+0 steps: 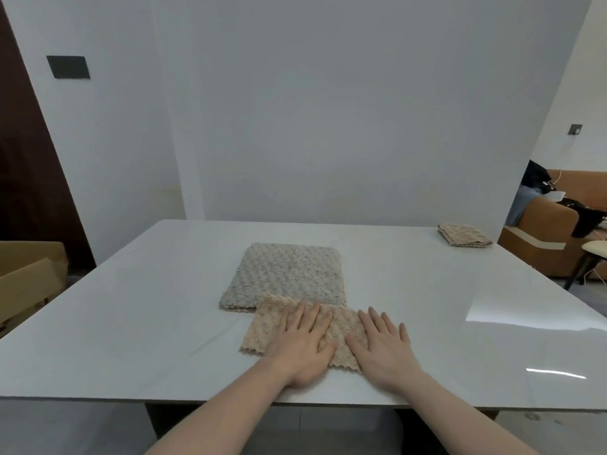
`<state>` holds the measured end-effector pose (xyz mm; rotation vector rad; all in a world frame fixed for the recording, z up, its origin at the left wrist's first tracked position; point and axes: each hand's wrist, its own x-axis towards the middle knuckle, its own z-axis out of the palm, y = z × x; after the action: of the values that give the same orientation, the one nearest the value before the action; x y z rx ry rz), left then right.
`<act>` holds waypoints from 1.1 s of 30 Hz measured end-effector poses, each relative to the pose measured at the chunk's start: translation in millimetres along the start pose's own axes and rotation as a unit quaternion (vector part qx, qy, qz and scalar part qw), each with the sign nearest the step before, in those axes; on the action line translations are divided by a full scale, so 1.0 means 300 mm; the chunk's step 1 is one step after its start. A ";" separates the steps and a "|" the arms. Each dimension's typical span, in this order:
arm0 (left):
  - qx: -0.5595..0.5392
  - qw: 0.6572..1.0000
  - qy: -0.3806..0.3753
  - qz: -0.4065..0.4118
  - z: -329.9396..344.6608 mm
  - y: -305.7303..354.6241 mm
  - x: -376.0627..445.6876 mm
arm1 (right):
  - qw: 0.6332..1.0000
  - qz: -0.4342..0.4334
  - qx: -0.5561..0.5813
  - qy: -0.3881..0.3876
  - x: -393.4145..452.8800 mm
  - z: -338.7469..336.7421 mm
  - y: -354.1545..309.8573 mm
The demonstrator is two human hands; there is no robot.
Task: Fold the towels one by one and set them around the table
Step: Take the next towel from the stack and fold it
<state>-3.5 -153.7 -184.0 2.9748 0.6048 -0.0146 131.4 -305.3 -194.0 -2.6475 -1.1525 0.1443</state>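
Two flat hands pressed a folded beige towel near the front of the table.

The left hand (303, 343) and right hand (384, 348) both lay palm down with fingers straight on the beige towel (262, 330), gripping nothing. Just behind it, with edges overlapping, a larger grey towel (289, 274) lay on the white table (131, 307). A third folded towel (464, 236) sat at the far right corner, well apart.

Head cam, looks fwd/down, table (131, 307) close.

Beige textured towel (272, 326), glossy white table (131, 323)
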 end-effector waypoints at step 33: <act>-0.294 0.932 0.204 -0.062 -0.025 -0.313 -0.107 | 0.902 0.173 0.395 0.002 0.053 -0.323 -0.020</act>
<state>-69.6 -79.4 -185.2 2.3540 0.6863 0.6655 156.3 -307.9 -98.9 -2.0605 -0.4419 0.5422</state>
